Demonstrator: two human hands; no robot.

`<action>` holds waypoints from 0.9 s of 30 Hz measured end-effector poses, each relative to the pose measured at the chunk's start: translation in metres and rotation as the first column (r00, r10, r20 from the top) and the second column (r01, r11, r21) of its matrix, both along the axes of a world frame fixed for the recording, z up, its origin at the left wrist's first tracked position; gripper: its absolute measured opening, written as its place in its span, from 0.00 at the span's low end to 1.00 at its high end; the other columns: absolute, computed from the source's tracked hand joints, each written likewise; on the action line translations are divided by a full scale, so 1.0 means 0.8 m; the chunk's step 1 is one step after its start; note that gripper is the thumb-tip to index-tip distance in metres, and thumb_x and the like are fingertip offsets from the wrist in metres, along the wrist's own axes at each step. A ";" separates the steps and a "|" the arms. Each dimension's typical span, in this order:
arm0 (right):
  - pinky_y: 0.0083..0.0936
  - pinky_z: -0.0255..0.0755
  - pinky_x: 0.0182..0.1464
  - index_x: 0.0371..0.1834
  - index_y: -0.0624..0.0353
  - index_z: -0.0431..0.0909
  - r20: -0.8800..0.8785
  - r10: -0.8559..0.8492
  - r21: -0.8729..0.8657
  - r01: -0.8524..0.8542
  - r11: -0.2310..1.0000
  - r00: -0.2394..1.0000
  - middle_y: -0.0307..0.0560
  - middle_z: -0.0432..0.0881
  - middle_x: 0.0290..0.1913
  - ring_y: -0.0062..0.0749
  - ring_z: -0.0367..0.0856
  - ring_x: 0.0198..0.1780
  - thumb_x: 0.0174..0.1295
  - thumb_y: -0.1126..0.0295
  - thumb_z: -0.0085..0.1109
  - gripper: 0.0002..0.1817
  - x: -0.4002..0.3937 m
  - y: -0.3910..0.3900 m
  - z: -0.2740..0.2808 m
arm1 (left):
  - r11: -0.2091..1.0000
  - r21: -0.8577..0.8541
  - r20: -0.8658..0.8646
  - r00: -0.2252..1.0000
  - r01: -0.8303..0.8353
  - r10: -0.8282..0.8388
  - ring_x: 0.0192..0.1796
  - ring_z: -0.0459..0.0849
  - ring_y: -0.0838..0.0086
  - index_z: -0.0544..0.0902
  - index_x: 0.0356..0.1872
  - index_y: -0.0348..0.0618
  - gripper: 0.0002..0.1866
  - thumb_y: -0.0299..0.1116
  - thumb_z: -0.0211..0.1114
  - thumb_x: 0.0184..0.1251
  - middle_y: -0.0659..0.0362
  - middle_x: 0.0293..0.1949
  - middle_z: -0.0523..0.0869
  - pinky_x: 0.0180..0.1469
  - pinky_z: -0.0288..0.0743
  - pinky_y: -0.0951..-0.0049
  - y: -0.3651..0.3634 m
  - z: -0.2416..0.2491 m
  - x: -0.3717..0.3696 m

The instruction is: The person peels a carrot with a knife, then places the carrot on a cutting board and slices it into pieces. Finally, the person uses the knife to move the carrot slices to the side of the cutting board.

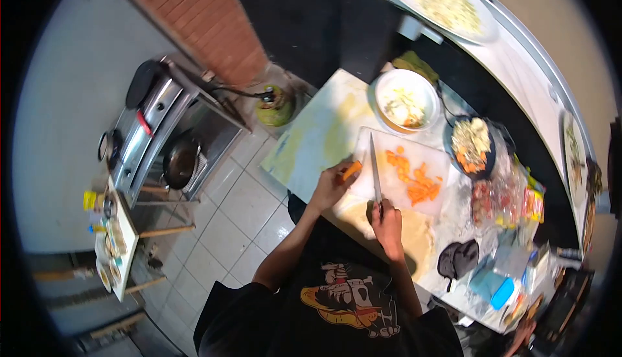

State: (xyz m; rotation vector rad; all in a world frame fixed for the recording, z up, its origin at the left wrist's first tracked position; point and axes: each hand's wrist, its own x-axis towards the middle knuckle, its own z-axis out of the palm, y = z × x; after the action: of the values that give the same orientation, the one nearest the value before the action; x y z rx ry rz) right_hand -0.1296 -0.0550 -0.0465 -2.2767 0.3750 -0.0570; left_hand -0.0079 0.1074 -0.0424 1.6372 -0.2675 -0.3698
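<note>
My left hand (330, 189) is closed around a piece of carrot (351, 172) at the left edge of the white cutting board (429, 152). My right hand (387, 223) grips a kitchen knife (376, 174) by its dark handle, the blade pointing away from me over the board. The blade and the carrot in my left hand are apart. Cut carrot pieces (422, 189) lie scattered to the right of the blade.
Beyond the board stands a white bowl (382, 116) with pale chopped food. A dark plate (478, 174) of chopped vegetables, plastic bags (506, 192) and a black cap (458, 258) lie to the right. Another person's hand (520, 336) shows at lower right. A stove (152, 130) stands left.
</note>
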 end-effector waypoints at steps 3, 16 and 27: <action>0.49 0.75 0.36 0.49 0.68 0.77 -0.015 -0.029 -0.037 0.028 0.999 0.999 0.64 0.82 0.34 0.60 0.82 0.35 0.68 0.71 0.53 0.12 -0.010 -0.005 0.004 | 0.991 -0.134 0.042 0.999 -0.027 0.033 0.32 0.81 0.78 0.84 0.51 0.33 0.16 0.31 0.71 0.67 0.56 0.38 0.88 0.39 0.78 0.73 -0.019 -0.053 0.015; 0.50 0.77 0.37 0.50 0.73 0.74 -0.056 -0.045 -0.103 0.039 0.994 0.997 0.67 0.81 0.35 0.63 0.82 0.35 0.68 0.71 0.53 0.14 -0.009 -0.018 0.008 | 0.831 0.553 0.572 0.756 -0.069 -0.318 0.45 0.84 0.58 0.85 0.55 0.53 0.19 0.31 0.69 0.61 0.57 0.44 0.86 0.47 0.79 0.59 -0.065 -0.013 0.050; 0.48 0.78 0.36 0.48 0.74 0.74 -0.061 -0.016 -0.182 0.004 0.983 0.998 0.65 0.81 0.34 0.60 0.83 0.34 0.63 0.70 0.56 0.17 -0.006 -0.018 0.005 | 0.836 0.548 0.645 0.647 -0.020 -0.407 0.45 0.81 0.61 0.86 0.54 0.57 0.21 0.26 0.69 0.57 0.61 0.44 0.84 0.47 0.76 0.60 -0.057 -0.032 0.067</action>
State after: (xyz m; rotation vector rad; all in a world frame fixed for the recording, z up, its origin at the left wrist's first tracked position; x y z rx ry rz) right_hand -0.1347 -0.0690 -0.0423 -2.4615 0.4289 -0.0265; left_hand 0.0457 0.0620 -0.0682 2.2526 -1.0734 0.1229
